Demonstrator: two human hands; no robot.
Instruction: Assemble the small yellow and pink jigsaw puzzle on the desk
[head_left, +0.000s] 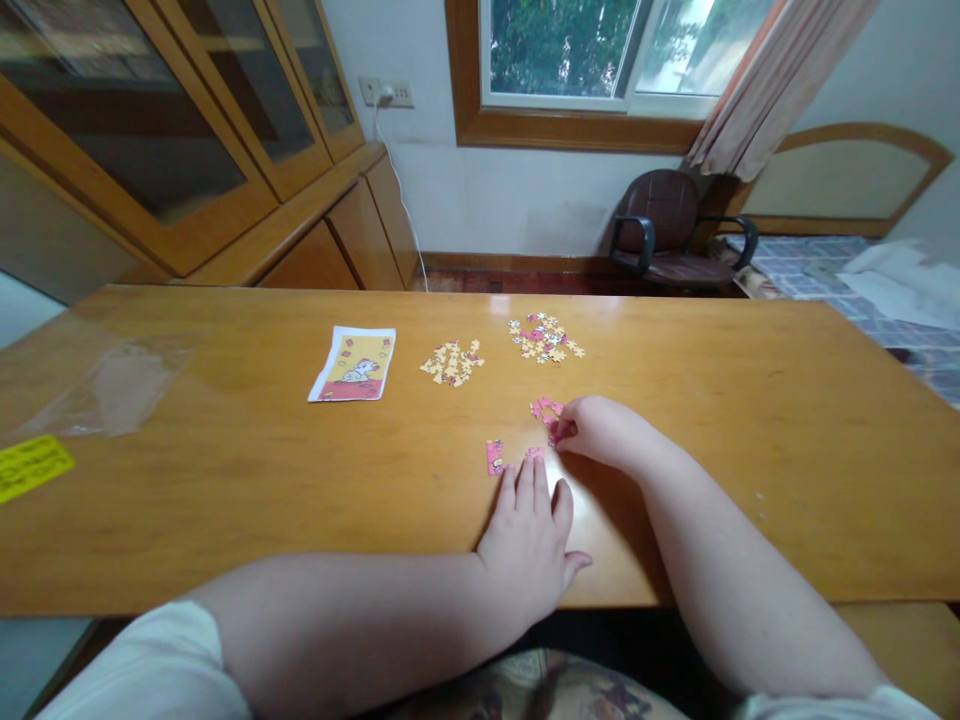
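Note:
My left hand [529, 535] lies on the table with its fingers stretched out. Its fingertips rest at the lower edge of a pink jigsaw piece [535, 453]. Just left of them is a joined pink jigsaw section [494, 457]. My right hand [600, 432] is closed in a pinch at the near side of a small group of pink jigsaw pieces [546, 409]. A pink puzzle piece [553, 440] shows at its fingertips, partly hidden by them.
Beyond my hands lie a pile of yellow pieces [452, 363] and a mixed pile [545, 338]. A picture sheet [352, 364] is left of them. A clear plastic bag [127, 385] and a yellow label [34, 467] lie far left on the wooden table [247, 480].

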